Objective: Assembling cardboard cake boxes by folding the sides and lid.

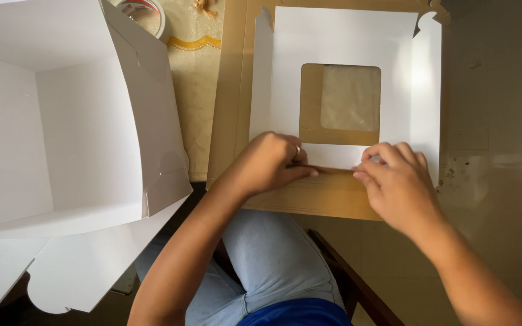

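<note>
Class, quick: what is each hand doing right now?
Left hand: curled shut, pressing the near edge of the flat white cardboard window lid.
Right hand: fingers bent, pinching that same edge.

I see a table under a pale patterned cloth [196,78]. Directly on it lie a brown cardboard sheet [309,196], an open white box [61,121] and a tape roll [149,13]. A flat white windowed lid [345,36] rests on the cardboard.

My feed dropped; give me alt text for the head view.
Both bare hands, left hand and right hand, press the near edge of a flat white windowed cardboard lid lying on brown cardboard sheets; an open white cardboard box stands left.
</note>
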